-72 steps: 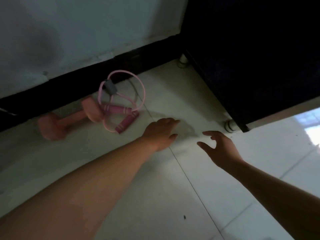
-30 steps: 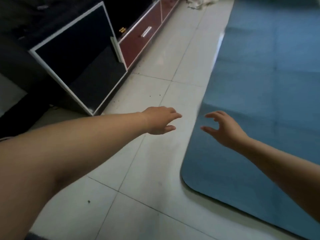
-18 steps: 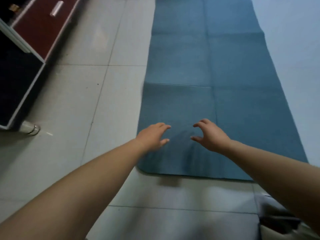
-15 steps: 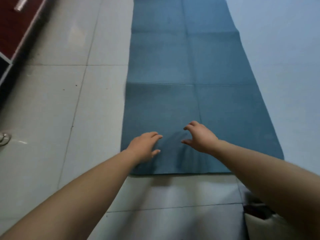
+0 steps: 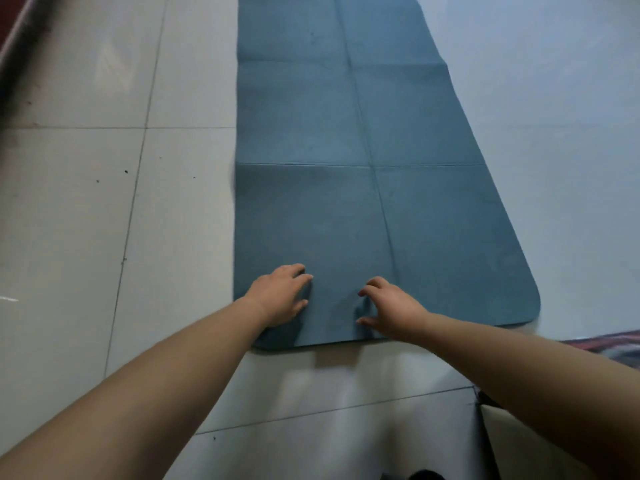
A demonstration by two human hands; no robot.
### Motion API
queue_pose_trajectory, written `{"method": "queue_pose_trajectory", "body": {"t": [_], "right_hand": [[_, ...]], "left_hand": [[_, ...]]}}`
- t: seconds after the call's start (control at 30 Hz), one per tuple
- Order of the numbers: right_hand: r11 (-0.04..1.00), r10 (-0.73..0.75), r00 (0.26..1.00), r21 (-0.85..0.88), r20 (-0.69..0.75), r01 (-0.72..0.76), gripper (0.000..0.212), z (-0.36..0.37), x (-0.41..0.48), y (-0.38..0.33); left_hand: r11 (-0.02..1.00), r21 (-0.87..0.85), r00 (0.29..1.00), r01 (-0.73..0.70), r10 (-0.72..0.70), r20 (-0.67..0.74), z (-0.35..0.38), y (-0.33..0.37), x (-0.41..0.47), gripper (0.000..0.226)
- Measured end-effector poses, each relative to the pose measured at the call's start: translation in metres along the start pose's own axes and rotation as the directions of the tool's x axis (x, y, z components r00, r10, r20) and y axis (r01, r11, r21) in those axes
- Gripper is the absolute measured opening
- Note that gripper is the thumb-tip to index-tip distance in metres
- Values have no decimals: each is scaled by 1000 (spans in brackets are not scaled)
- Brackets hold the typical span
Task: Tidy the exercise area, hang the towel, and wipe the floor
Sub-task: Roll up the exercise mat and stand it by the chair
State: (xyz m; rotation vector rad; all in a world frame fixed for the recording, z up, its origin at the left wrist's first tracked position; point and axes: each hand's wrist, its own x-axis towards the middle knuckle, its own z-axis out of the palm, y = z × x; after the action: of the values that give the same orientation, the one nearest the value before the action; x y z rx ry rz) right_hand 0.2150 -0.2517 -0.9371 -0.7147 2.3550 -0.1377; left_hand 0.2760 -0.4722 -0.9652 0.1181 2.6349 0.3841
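Note:
A blue exercise mat (image 5: 360,188) lies flat on the pale tiled floor (image 5: 104,220), running away from me, with fold creases across it. Both my arms reach out over its near end. My left hand (image 5: 282,296) hovers over the mat's near left corner with fingers spread and relaxed, holding nothing. My right hand (image 5: 388,306) is over the near edge close to the middle, fingers loosely curved and spread, also holding nothing. Whether either hand touches the mat I cannot tell.
A dark cabinet base with a red front (image 5: 14,39) shows at the top left edge. A pale wall (image 5: 554,116) runs along the mat's right side. A patterned cloth (image 5: 609,344) and a pale boxy object (image 5: 512,441) sit at the right, near me.
My view swung from the pink dumbbell and jump rope by the wall to the blue mat. Both hands moved over the mat's near end and came lower toward it.

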Motion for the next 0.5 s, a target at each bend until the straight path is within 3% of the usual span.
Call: {"method": "queue_pose_trajectory", "body": {"t": [0.27, 0.5], "right_hand": [[985, -140, 990, -103, 26, 141, 74, 17, 12, -20], [972, -178, 984, -152, 24, 180, 81, 21, 10, -18]], "left_hand": [[1000, -10, 1000, -11, 11, 15, 18, -9, -26, 64], [1000, 7, 1000, -4, 4, -7, 26, -7, -25, 63]]}}
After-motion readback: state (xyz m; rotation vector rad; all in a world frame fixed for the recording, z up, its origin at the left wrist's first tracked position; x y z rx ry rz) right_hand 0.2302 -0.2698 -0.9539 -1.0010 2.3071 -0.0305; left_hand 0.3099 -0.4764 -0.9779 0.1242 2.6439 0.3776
